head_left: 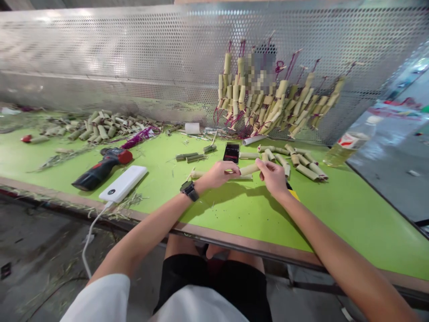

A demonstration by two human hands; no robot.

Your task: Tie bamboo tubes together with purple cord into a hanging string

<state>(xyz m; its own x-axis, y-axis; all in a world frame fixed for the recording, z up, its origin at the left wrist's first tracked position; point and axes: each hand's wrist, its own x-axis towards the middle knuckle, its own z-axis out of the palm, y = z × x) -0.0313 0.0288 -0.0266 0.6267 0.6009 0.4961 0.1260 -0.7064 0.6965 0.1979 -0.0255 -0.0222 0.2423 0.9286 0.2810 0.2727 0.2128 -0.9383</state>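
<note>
Between my two hands lies a pale bamboo tube [249, 169], held just above the green table [231, 214]. My left hand [221, 173], with a black watch on its wrist, pinches the tube's left end. The right end is gripped by the fingers of my right hand [273, 176]. Another bamboo length [246, 177] rests beneath, partly hidden by my left hand. Just behind the hands is a small dark phone-like device [231, 153]. Strung bamboo pieces [306, 165] spread out to the right of my right hand.
A cordless drill [100, 169], a white power bank [123, 183] with a cable and a bamboo pile [97, 126] are at the left. Bamboo bundles [278, 105] hang on the perforated metal panel [150, 58]. A bottle [350, 143] stands at the right.
</note>
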